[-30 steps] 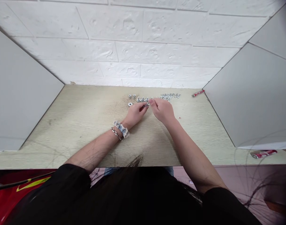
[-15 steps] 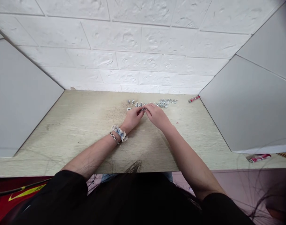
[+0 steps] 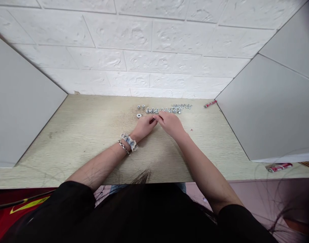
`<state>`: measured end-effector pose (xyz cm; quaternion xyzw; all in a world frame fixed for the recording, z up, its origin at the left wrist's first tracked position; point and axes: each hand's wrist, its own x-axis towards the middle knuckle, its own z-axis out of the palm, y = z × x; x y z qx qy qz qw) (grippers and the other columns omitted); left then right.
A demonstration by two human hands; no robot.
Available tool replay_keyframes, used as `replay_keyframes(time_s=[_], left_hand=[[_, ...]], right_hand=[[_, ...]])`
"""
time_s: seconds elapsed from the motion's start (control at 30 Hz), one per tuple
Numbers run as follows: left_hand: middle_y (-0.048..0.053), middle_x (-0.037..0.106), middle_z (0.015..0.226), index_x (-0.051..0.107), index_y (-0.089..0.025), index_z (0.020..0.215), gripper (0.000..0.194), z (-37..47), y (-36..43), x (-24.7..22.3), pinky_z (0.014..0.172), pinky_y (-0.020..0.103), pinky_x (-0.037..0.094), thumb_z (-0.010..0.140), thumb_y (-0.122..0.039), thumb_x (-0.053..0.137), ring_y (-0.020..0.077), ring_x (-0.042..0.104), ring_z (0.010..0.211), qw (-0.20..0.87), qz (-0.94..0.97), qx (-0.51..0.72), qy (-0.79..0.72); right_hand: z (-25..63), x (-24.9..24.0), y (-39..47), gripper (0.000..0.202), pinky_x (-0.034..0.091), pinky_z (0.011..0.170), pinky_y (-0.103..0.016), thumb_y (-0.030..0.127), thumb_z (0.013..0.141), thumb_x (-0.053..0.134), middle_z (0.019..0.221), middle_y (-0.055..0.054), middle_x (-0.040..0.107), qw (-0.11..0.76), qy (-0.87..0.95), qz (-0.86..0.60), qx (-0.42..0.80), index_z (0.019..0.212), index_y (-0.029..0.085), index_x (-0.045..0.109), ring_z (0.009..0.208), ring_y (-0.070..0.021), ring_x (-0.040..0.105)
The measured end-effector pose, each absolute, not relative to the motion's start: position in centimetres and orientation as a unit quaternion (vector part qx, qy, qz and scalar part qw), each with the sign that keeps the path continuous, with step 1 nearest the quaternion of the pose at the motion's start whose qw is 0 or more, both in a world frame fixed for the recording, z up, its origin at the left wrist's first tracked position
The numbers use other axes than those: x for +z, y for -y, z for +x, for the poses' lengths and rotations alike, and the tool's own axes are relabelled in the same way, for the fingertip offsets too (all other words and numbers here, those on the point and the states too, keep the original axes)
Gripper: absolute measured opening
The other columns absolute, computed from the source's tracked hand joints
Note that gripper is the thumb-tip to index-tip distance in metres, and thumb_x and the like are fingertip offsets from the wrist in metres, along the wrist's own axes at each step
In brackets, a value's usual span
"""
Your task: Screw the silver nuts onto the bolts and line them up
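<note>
Crowded twelve o'clock

We face the wall (image 3: 138,37) at twelve, panels (image 3: 265,104) at nine and three, table (image 3: 88,131) below. Our left hand (image 3: 144,125) and right hand (image 3: 171,124) meet, fingers curled; we cannot tell their opening or hold. Red tubes (image 3: 281,167) lie at three and four; bolts (image 3: 157,110), partly behind our right hand, at twelve; screws (image 3: 181,106) at two; nuts (image 3: 143,107) at ten; washer (image 3: 140,115) at nine.

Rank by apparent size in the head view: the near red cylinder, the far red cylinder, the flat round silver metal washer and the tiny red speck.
1. Near red cylinder, perhaps only through nearness
2. Far red cylinder
3. Flat round silver metal washer
4. Tiny red speck
</note>
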<state>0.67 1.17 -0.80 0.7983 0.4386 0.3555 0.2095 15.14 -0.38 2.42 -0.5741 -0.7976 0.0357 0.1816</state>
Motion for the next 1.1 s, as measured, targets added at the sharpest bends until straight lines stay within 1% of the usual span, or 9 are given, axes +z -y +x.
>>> replay_keyframes(time_s=[0.2, 0.27, 0.33, 0.43, 0.53, 0.6, 0.77, 0.97, 1.1], left_hand=[[-0.002, 0.053, 0.059, 0.064, -0.016, 0.073, 0.023, 0.6, -1.3, -0.7, 0.059, 0.022, 0.035, 0.084, -0.024, 0.046, 0.0100, 0.042, 0.057, 0.223, 0.792, 0.362, -0.438], [-0.003, 0.051, 0.057, 0.065, -0.015, 0.074, 0.025, 0.6, -1.3, -0.5, 0.059, 0.022, 0.034, 0.085, -0.026, 0.046, 0.0097, 0.041, 0.056, 0.233, 0.778, 0.366, -0.455], [-0.003, 0.050, 0.056, 0.066, -0.014, 0.077, 0.025, 0.5, -1.2, -0.2, 0.059, 0.022, 0.034, 0.085, -0.027, 0.046, 0.0094, 0.040, 0.056, 0.243, 0.764, 0.366, -0.472], [-0.003, 0.049, 0.056, 0.067, -0.014, 0.081, 0.025, 0.5, -1.2, 0.1, 0.058, 0.022, 0.034, 0.085, -0.028, 0.047, 0.0090, 0.038, 0.055, 0.253, 0.753, 0.365, -0.485], [-0.003, 0.049, 0.057, 0.067, -0.014, 0.080, 0.022, 0.5, -1.3, 0.0, 0.059, 0.022, 0.034, 0.084, -0.026, 0.048, 0.0090, 0.039, 0.055, 0.244, 0.755, 0.364, -0.489], [-0.003, 0.051, 0.058, 0.066, -0.014, 0.079, 0.021, 0.5, -1.4, -0.2, 0.060, 0.022, 0.035, 0.083, -0.025, 0.049, 0.0091, 0.040, 0.056, 0.235, 0.758, 0.363, -0.489], [-0.002, 0.055, 0.061, 0.066, -0.014, 0.078, 0.021, 0.5, -1.6, -0.5, 0.062, 0.022, 0.037, 0.083, -0.024, 0.048, 0.0100, 0.044, 0.059, 0.224, 0.765, 0.359, -0.485], [-0.001, 0.059, 0.065, 0.068, -0.014, 0.088, 0.026, 0.5, -1.3, -0.3, 0.064, 0.023, 0.038, 0.084, -0.026, 0.046, 0.0109, 0.046, 0.060, 0.229, 0.772, 0.352, -0.478], [-0.001, 0.058, 0.063, 0.068, -0.014, 0.084, 0.025, 0.5, -1.2, -0.3, 0.063, 0.023, 0.037, 0.085, -0.025, 0.045, 0.0102, 0.045, 0.058, 0.221, 0.781, 0.359, -0.461]], right_hand=[[15.1, 2.8, 0.6, 0.054, 0.030, 0.059, -0.028, 0.050, 0.095, 0.027, 0.072, -0.007, 0.067, 0.152, 0.789, -0.594, 0.040, 0.070, 0.018, 0.063, 0.066, -0.0180, 0.058], [15.0, 3.0, 0.9, 0.055, 0.031, 0.059, -0.028, 0.048, 0.096, 0.024, 0.068, -0.006, 0.065, 0.175, 0.777, -0.603, 0.049, 0.069, 0.018, 0.062, 0.064, -0.0177, 0.057], [15.0, 3.0, 1.0, 0.049, 0.034, 0.060, -0.028, 0.044, 0.095, 0.026, 0.069, -0.005, 0.064, 0.225, 0.767, -0.599, 0.055, 0.075, 0.018, 0.062, 0.066, -0.0177, 0.056], [15.1, 2.8, 0.8, 0.028, 0.042, 0.074, -0.029, 0.031, 0.092, 0.037, 0.089, -0.007, 0.065, 0.303, 0.782, -0.543, 0.047, 0.097, 0.017, 0.061, 0.084, -0.0195, 0.058], [15.3, 2.3, 0.5, 0.032, 0.042, 0.091, -0.032, 0.016, 0.087, 0.039, 0.111, -0.011, 0.062, 0.320, 0.816, -0.479, 0.050, 0.113, 0.015, 0.057, 0.103, -0.0210, 0.056], [15.3, 2.0, 0.3, 0.035, 0.042, 0.094, -0.034, 0.012, 0.086, 0.037, 0.116, -0.012, 0.060, 0.305, 0.832, -0.459, 0.064, 0.115, 0.014, 0.057, 0.107, -0.0213, 0.055], [15.3, 1.6, 0.0, 0.033, 0.045, 0.090, -0.036, 0.015, 0.091, 0.034, 0.110, -0.010, 0.063, 0.281, 0.833, -0.471, 0.076, 0.111, 0.018, 0.060, 0.103, -0.0214, 0.057], [15.3, 1.9, 0.1, 0.026, 0.043, 0.087, -0.034, 0.024, 0.093, 0.040, 0.104, -0.010, 0.063, 0.253, 0.821, -0.510, 0.046, 0.104, 0.016, 0.061, 0.098, -0.0219, 0.056], [15.1, 2.1, 0.4, 0.025, 0.041, 0.082, -0.032, 0.029, 0.093, 0.040, 0.100, -0.010, 0.062, 0.240, 0.811, -0.534, 0.004, 0.098, 0.016, 0.060, 0.094, -0.0217, 0.056]])
